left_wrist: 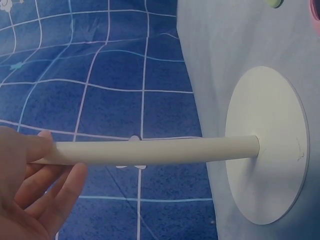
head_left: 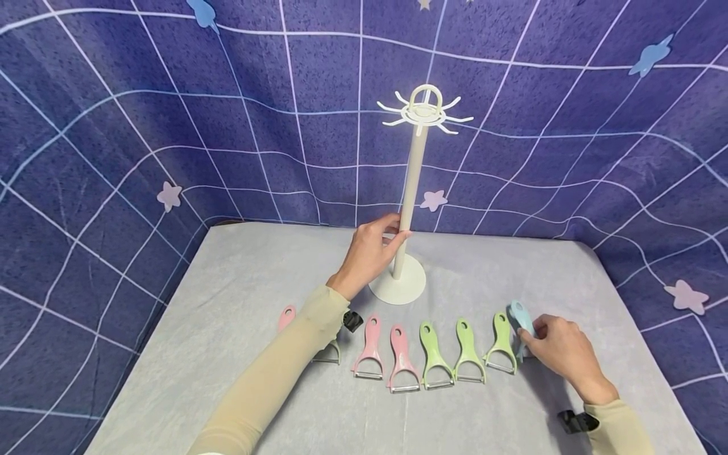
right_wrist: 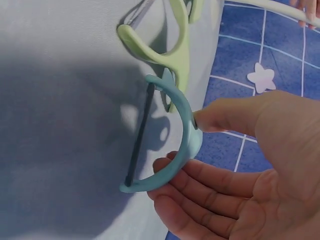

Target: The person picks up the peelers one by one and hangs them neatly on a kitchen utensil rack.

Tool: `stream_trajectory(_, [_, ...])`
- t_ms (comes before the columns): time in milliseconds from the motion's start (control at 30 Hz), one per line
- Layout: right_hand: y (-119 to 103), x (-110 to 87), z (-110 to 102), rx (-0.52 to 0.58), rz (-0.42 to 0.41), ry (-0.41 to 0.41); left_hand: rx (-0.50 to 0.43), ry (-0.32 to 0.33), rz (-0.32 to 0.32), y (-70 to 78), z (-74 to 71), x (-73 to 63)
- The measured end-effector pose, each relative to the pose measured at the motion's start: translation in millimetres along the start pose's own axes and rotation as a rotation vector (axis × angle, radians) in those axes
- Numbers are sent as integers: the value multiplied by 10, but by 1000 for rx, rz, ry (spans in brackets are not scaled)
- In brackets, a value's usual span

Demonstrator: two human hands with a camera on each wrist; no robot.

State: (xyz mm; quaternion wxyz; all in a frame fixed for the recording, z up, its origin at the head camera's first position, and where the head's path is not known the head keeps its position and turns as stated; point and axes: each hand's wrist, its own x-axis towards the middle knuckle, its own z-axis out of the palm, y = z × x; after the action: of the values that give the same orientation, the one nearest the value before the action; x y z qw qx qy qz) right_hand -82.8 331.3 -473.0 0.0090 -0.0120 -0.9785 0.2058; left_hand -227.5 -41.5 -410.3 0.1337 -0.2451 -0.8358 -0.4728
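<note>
A cream stand with a pole (head_left: 413,170), a round base (head_left: 398,287) and a ring of hooks (head_left: 423,115) at its top stands on the table. My left hand (head_left: 368,254) holds the pole partway up, thumb and fingers about it, as the left wrist view also shows. At the right, my right hand (head_left: 563,351) pinches a light-blue peeler (right_wrist: 186,127) between thumb and fingers. The blue peeler is tilted, its shadow falling on the cloth. Just left of it lies a green peeler (head_left: 502,335). The hooks hold nothing.
Two more green peelers (head_left: 430,344) (head_left: 466,344) and two pink peelers (head_left: 372,338) (head_left: 400,347) lie in a row before the stand. Another pink peeler (head_left: 287,315) is partly hidden by my left sleeve (head_left: 290,360). A purple-blue grid cloth (head_left: 318,145) hangs behind the grey table (head_left: 227,278).
</note>
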Motion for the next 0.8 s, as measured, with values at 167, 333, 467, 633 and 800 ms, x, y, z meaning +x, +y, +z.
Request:
stream_trajectory(167, [-33, 22, -22, 15, -33, 78, -5, 1, 0, 1, 2, -1])
stream_trajectory(333, [-101, 46, -52, 44, -70, 163, -1, 4, 3, 1, 3, -3])
stream_trajectory(467, [-192, 66, -89, 67, -85, 212, -1, 5, 5, 7, 3, -10])
stream_trajectory(633, [-337, 119, -156, 102, -106, 266, 2, 5, 4, 9, 5, -12])
stream_trajectory(800, [-477, 188, -211, 135, -136, 317, 7, 9, 3, 1, 9, -6])
